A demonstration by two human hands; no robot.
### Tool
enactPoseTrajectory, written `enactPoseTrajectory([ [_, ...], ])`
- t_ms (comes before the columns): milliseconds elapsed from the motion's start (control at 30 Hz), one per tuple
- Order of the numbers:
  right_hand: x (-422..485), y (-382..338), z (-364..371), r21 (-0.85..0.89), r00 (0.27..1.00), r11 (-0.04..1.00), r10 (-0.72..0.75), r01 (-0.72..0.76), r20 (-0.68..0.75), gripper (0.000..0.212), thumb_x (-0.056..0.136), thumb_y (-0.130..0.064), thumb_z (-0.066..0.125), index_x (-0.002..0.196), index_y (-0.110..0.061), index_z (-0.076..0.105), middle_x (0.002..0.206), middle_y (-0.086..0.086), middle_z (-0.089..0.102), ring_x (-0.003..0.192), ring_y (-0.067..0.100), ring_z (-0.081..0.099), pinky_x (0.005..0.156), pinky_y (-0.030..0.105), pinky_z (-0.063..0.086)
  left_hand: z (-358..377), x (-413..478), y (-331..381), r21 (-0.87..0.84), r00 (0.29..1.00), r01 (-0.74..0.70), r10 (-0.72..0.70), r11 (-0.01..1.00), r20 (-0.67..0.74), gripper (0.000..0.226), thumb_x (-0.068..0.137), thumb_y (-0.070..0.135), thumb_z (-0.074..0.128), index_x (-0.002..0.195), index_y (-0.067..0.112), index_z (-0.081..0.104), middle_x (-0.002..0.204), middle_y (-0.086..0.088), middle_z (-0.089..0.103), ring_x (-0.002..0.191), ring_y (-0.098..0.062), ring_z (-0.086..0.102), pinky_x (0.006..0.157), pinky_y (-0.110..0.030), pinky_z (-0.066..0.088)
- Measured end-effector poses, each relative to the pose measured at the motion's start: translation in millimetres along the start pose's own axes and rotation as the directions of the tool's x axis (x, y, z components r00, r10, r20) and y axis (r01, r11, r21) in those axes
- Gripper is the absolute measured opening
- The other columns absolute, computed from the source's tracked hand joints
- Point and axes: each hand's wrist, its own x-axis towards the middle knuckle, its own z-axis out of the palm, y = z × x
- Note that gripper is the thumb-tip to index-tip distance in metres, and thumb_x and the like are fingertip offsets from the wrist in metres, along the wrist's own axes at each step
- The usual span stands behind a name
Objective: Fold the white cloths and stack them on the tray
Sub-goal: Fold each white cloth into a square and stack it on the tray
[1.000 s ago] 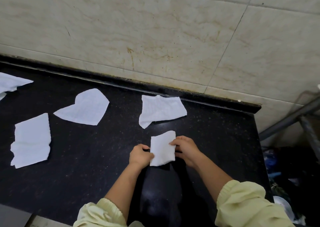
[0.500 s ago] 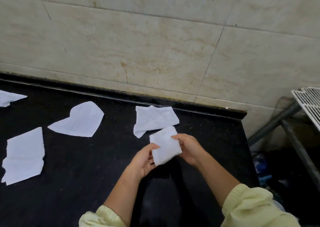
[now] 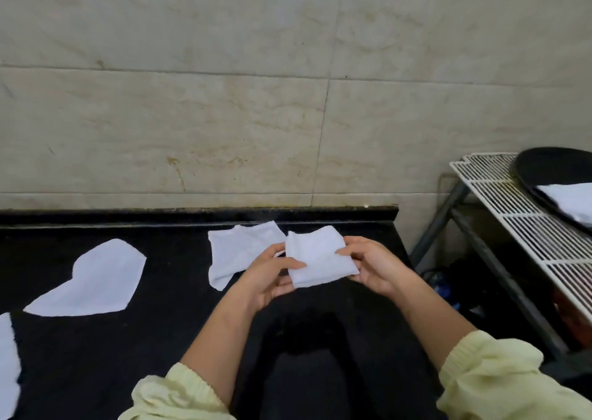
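Nearest the camera, two pale yellow knitted sleeves (image 3: 179, 397) ended at bare forearms reaching out over a glossy black stone countertop (image 3: 96, 355). The left hand (image 3: 266, 278) was turned palm up. Its thumb was laid across the lower left corner of a small folded white cloth (image 3: 320, 259) and its fingers were curled beneath, pinching that corner. The right hand (image 3: 374, 266) held the opposite side the same way, with the thumb pressed on top near the right edge and the fingers cupped under. The folded cloth sat between the two hands as a thick, roughly square pad, raised off the countertop over its right part.

Just beyond the left hand, a crumpled, unfolded white cloth (image 3: 237, 253) lay flat on the stone, its right edge hidden behind the held pad. Further left lay a flat white cloth with a rounded, heart-like outline (image 3: 93, 282), well apart from the hands. Part of another white cloth (image 3: 8, 365) showed at the left edge of the view.

Behind the counter rose a wall of large beige marbled tiles (image 3: 224, 99), stained near the base. To the right, apart from the counter, stood a white wire rack (image 3: 512, 214) on grey metal legs. On its far end rested a dark tray (image 3: 551, 169) holding a stack of white cloth (image 3: 570, 198), cut off by the frame.
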Motion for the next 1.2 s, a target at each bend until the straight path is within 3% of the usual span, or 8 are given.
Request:
enactPoseTrajectory([
  [100,-15,-31,-18,0.002,0.998,0.998,-0.065,0.065,0.014,0.038,0.082,0.005,0.058,0.118,-0.006,0.063,0.107,0.012,0.073,0.085,0.02,0.071,0.061,0.027,0.057,28,1,29,0.058,0.996,-0.059,0.054,0.997,0.072,0.037,0.086,0.007,0.063,0.12,0.022,0.058,0.101,-0.003,0.069,0.071,-0.014,0.07,0.054,-0.023,0.054],
  [200,-33,-70,-41,0.0,0.989,0.989,-0.146,0.146,0.023,0.025,0.085,0.009,0.051,0.1,-0.005,0.065,0.074,0.004,0.072,0.055,0.009,0.067,0.044,0.019,0.05,65,1,59,0.075,0.986,-0.106,0.096,0.991,0.134,0.03,0.089,0.01,0.058,0.116,0.021,0.059,0.091,-0.002,0.068,0.062,-0.011,0.069,0.053,-0.022,0.055],
  [267,-45,-96,-60,-0.004,0.979,0.979,-0.203,0.203,0.007,0.024,0.084,0.009,0.049,0.098,-0.004,0.065,0.069,0.004,0.068,0.048,0.008,0.062,0.042,0.018,0.047,95,1,75,0.087,0.98,-0.126,0.11,0.988,0.168,0.029,0.088,0.009,0.057,0.114,0.021,0.057,0.089,-0.001,0.067,0.06,-0.009,0.068,0.052,-0.021,0.054],
  [467,-78,-159,-128,-0.06,0.952,0.953,-0.299,0.296,-0.063,0.024,0.086,0.009,0.05,0.086,-0.006,0.069,0.068,0.004,0.07,0.051,0.01,0.063,0.041,0.016,0.046,190,6,102,0.122,0.961,-0.193,0.163,0.974,0.221,0.02,0.087,0.007,0.058,0.099,0.023,0.056,0.09,0.001,0.065,0.062,-0.009,0.063,0.051,-0.019,0.054],
  [600,-94,-186,-187,-0.105,0.936,0.942,-0.33,0.319,-0.122,0.03,0.081,0.008,0.058,0.108,0.0,0.068,0.096,0.014,0.07,0.075,0.02,0.064,0.057,0.023,0.054,254,12,104,0.117,0.95,-0.231,0.198,0.966,0.241,0.021,0.087,0.004,0.06,0.093,0.024,0.058,0.082,0.0,0.065,0.057,-0.01,0.061,0.05,-0.021,0.054],
  [867,-118,-203,-311,-0.112,0.915,0.948,-0.317,0.298,-0.249,0.024,0.081,0.01,0.061,0.099,-0.003,0.069,0.093,0.014,0.072,0.085,0.025,0.067,0.078,0.034,0.054,378,37,71,0.132,0.953,-0.185,0.145,0.974,0.266,0.035,0.087,0.001,0.061,0.117,0.019,0.055,0.091,-0.006,0.062,0.067,-0.014,0.058,0.051,-0.022,0.057],
  [1100,-116,-210,-385,-0.133,0.891,0.96,-0.277,0.245,-0.36,0.017,0.082,0.003,0.063,0.095,-0.004,0.07,0.086,0.012,0.065,0.073,0.019,0.061,0.065,0.03,0.053,454,61,50,0.113,0.954,-0.197,0.164,0.974,0.252,0.037,0.088,-0.004,0.062,0.12,0.014,0.053,0.09,-0.011,0.067,0.065,-0.018,0.062,0.049,-0.026,0.056],
  [1200,-113,-209,-403,-0.164,0.871,0.96,-0.277,0.229,-0.405,0.023,0.083,0.004,0.063,0.105,0.001,0.068,0.092,0.015,0.066,0.082,0.022,0.061,0.08,0.036,0.055,474,70,42,0.144,0.958,-0.211,0.176,0.967,0.227,0.038,0.088,-0.005,0.062,0.121,0.012,0.052,0.1,-0.016,0.067,0.07,-0.022,0.064,0.054,-0.03,0.06],
])
